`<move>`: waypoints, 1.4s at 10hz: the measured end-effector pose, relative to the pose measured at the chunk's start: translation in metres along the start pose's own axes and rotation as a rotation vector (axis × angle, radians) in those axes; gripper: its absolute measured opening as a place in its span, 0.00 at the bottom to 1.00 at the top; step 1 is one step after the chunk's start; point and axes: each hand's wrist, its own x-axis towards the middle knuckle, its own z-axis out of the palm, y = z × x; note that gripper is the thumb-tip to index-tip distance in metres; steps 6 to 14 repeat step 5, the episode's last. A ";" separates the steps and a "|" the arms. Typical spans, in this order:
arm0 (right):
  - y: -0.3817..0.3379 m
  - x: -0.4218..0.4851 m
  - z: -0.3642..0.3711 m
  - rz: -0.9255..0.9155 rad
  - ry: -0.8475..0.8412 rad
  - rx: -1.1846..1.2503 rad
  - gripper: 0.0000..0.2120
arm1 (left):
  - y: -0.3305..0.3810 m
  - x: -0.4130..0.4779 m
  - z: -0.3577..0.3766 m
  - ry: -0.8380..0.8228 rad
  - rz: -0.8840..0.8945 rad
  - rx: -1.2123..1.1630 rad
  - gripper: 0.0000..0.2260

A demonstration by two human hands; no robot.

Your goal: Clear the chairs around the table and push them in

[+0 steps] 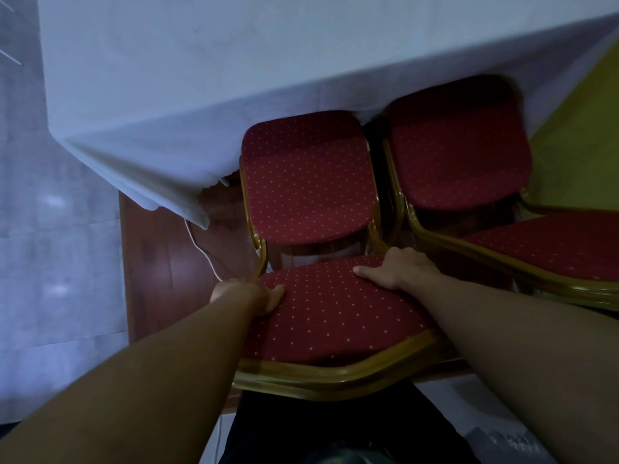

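At frame centre, chair (pixel 311 182) half under table (pixel 201 61). Left hand (pixel 258 296) and right hand (pixel 398 267) closed on its padded backrest (pixel 335 313). Probably light, rigid metal frame; grip top rail.

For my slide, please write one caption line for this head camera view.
Both hands, left and right, grip the backrest of a red dotted banquet chair facing a white-clothed table.
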 end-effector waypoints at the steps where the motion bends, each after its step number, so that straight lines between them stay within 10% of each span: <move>1: -0.004 -0.007 -0.002 -0.039 0.003 0.024 0.48 | 0.012 -0.020 -0.018 0.219 0.120 0.266 0.31; 5: 0.021 -0.046 -0.049 -0.126 0.259 0.392 0.36 | 0.080 -0.088 -0.093 0.671 0.507 0.404 0.24; 14: 0.021 -0.046 -0.049 -0.126 0.259 0.392 0.36 | 0.080 -0.088 -0.093 0.671 0.507 0.404 0.24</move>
